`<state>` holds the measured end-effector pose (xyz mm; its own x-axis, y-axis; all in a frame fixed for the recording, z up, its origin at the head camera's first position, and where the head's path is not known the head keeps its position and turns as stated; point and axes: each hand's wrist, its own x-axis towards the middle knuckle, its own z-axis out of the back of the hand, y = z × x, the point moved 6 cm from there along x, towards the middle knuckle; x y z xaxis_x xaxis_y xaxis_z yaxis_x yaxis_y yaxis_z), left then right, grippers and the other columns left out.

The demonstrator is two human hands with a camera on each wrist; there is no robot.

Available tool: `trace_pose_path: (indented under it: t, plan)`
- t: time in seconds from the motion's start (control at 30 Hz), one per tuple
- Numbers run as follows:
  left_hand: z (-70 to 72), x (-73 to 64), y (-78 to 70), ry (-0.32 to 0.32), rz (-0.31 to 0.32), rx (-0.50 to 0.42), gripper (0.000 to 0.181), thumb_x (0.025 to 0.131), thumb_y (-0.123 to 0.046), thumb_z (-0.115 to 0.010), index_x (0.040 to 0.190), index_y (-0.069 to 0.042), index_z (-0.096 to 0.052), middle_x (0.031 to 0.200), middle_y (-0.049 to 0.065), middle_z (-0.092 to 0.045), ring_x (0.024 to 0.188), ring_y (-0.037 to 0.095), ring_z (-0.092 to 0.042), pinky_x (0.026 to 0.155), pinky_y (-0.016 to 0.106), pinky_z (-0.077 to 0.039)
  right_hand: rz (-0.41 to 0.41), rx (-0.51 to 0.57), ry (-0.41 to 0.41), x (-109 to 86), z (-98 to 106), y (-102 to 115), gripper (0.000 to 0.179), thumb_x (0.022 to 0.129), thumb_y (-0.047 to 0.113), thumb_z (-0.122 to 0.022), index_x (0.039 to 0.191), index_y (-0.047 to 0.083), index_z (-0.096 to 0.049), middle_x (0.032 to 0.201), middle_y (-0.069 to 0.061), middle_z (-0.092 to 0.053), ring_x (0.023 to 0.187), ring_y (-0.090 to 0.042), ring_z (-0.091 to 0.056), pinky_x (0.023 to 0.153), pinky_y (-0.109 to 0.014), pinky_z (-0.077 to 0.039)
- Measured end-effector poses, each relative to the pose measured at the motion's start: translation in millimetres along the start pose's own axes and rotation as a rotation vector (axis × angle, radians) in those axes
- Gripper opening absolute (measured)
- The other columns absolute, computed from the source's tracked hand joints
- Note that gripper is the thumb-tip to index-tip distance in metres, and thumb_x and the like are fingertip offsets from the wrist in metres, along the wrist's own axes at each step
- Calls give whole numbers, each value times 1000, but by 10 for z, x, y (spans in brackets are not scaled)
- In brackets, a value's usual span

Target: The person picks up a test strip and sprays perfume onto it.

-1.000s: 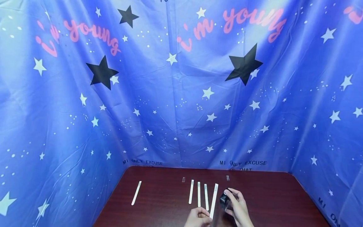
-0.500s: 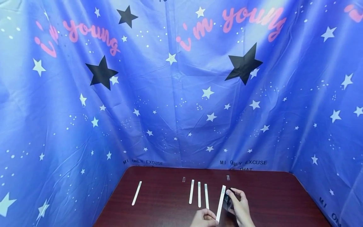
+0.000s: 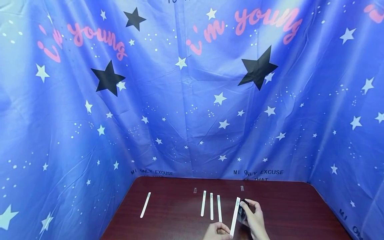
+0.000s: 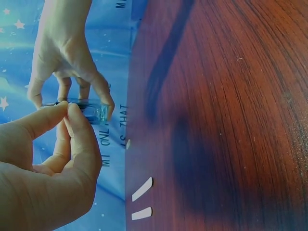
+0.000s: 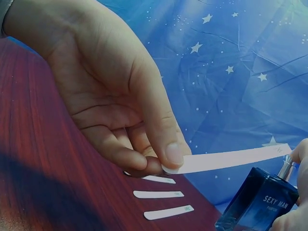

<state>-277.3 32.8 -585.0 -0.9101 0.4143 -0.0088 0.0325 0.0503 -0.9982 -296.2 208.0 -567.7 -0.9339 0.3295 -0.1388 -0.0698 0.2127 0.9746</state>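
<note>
My left hand (image 3: 216, 231) pinches a white perfume test strip (image 3: 235, 216) by its lower end, thumb against fingers. The strip stands out from the fingertips, with faint writing at its far end in the right wrist view. A dark blue glass perfume bottle (image 5: 260, 197) lettered "SEXY MAN" is in my right hand (image 3: 254, 218), tilted, with a finger up at its silver spray top (image 5: 286, 168). The strip's written end overlaps the spray top in the right wrist view. Both hands are raised above the table.
Several more white strips lie on the dark red wooden table (image 3: 174, 206): a row of three, including the middle strip (image 3: 211, 206), and a lone strip (image 3: 145, 205) farther left. Two small clear pieces, one a clear tab (image 3: 242, 188), lie near the back edge. A blue star-patterned cloth (image 3: 192, 133) surrounds the table.
My left hand has moved the strip to the right, up to the bottle, closing the gap between them. My right hand has shifted slightly right; over the last half second both hands hold nearly still.
</note>
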Motion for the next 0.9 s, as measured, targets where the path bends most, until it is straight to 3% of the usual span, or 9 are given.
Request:
trace_pose_path:
  t: [0.17,0.4,0.5,0.63,0.9]
  plan:
    - [12,7,-5,-8,-18,5,33,75,-1,-71,94,23,-58,63,-12,-58,57,-5,-51,54,8,-41,-3,18,16,2,61,-16,20,98,33,-62,113,26,-52,110,5,-45,84,-1,-60,74,-37,-60]
    - [53,40,29,-47,-9,-72,29,75,4,-70,93,23,-57,66,-5,-66,55,-2,-58,54,10,-49,-23,70,35,-48,188,-85,10,98,35,-60,104,40,-54,99,19,-51,90,3,-55,78,-43,-58]
    - [80,85,90,-83,25,-117,19,77,8,-69,88,19,-59,64,-5,-65,54,0,-59,54,11,-52,-43,81,30,-72,248,-120,11,98,35,-61,99,43,-53,95,20,-52,87,0,-58,76,-41,-59]
    - [132,158,210,-148,75,-108,11,78,10,-68,87,8,-63,64,-5,-60,55,3,-59,56,13,-55,-77,86,27,-95,325,-170,12,98,35,-61,95,45,-53,91,20,-54,81,-4,-63,73,-39,-59]
    - [158,325,413,-184,109,-104,15,78,10,-67,92,14,-61,69,-3,-62,64,7,-61,63,21,-59,-95,27,-14,-118,481,-246,16,96,36,-62,88,48,-55,90,20,-54,82,-5,-64,71,-43,-61]
